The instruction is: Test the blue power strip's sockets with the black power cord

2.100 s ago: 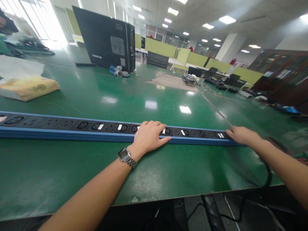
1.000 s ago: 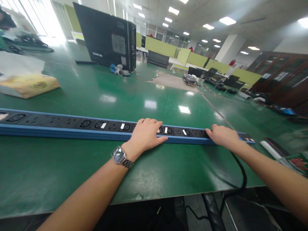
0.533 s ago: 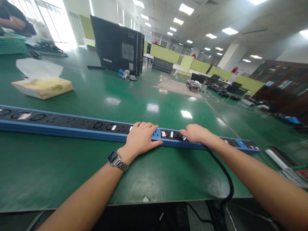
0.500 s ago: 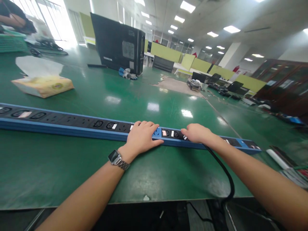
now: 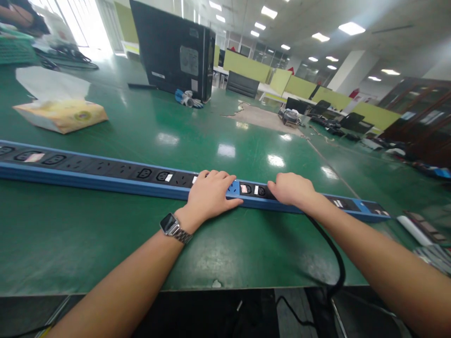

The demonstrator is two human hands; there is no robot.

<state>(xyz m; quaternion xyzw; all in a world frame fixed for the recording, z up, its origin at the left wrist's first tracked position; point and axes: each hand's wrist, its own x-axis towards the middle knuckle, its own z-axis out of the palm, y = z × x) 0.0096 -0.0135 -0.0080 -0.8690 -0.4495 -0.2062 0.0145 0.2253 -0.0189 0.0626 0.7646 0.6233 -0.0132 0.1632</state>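
A long blue power strip [image 5: 105, 180] with black sockets lies across the green table. My left hand [image 5: 213, 192] rests over its middle, fingers curled over the far edge and thumb along the near side, gripping it. My right hand [image 5: 292, 188] is closed over the strip farther right, on the plug end of a black power cord; the plug itself is hidden by the fingers. The black power cord [image 5: 338, 260] comes out below that hand and drops over the table's front edge. Between the hands, a blue socket and a few black sockets with small labels show.
A tissue pack [image 5: 63, 115] lies at the left, beyond the strip. Farther back stand a black computer tower [image 5: 172, 51] and a blue-grey glove [image 5: 188, 98]. At the right lies a white roll [image 5: 414, 230]. A person's arm [image 5: 16, 16] shows beside a green basket [image 5: 16, 49].
The view has shifted slightly, so the table items sit a little higher in the picture. Both hands keep their places on the strip.
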